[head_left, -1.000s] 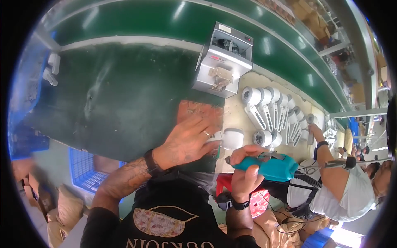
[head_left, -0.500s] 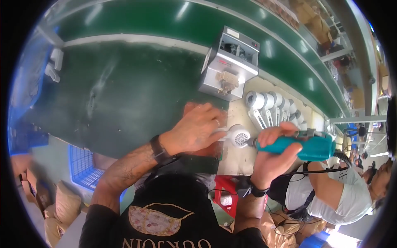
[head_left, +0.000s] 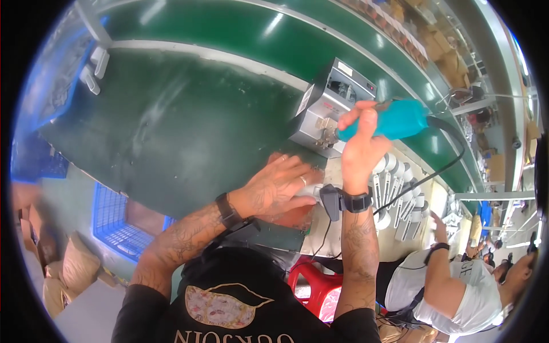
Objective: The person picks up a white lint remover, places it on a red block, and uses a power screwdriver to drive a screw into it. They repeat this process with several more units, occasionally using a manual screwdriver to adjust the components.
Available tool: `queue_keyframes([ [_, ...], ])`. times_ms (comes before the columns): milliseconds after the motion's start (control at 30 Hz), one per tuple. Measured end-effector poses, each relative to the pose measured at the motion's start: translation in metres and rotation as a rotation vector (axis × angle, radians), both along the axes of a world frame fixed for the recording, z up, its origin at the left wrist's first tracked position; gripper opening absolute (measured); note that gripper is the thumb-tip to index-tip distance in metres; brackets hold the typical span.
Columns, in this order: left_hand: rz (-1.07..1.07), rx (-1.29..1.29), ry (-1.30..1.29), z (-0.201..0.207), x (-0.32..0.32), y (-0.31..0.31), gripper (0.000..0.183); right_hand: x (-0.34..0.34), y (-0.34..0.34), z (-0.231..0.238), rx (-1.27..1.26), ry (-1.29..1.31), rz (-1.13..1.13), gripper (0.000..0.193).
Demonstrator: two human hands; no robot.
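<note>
So a teal electric screwdriver [head_left: 405, 119] with a black cord is being held in the right hand [head_left: 366, 150], grip wrapped snugly round the body, nose right up by the metal front fitting of a boxy silver-grey machine [head_left: 310, 118]; actual contact can't be made out. A white plastic piece [head_left: 313, 191], mostly covered, is pinched in the left hand's [head_left: 280, 186] grip over a reddish-brown mat [head_left: 296, 219] on the green desk [head_left: 223, 126].
</note>
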State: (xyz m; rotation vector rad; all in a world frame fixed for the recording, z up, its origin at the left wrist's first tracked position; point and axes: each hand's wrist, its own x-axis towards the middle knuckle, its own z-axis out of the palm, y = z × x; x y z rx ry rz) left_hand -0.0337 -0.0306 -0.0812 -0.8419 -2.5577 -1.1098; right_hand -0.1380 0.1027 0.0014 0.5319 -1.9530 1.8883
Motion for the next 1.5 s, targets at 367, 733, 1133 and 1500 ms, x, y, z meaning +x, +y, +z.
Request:
queue_keyframes([
  [367,0.002,0.041,-0.003,-0.006,-0.002,0.002,0.05,0.024,0.005,-0.011,0.004,-0.107,-0.002,0.031],
  [733,-0.003,0.038,-0.029,-0.003,-0.001,0.003,0.049,0.081,0.045,-0.016,-0.094,-0.165,0.023,0.055],
  [1133,-0.013,0.03,-0.048,-0.007,-0.002,0.004,0.052,0.077,0.044,-0.029,-0.082,-0.16,0.058,0.046],
  [1500,0.0,-0.033,-0.035,-0.003,-0.002,0.007,0.052,0.073,0.042,-0.037,-0.058,-0.136,0.082,0.036],
])
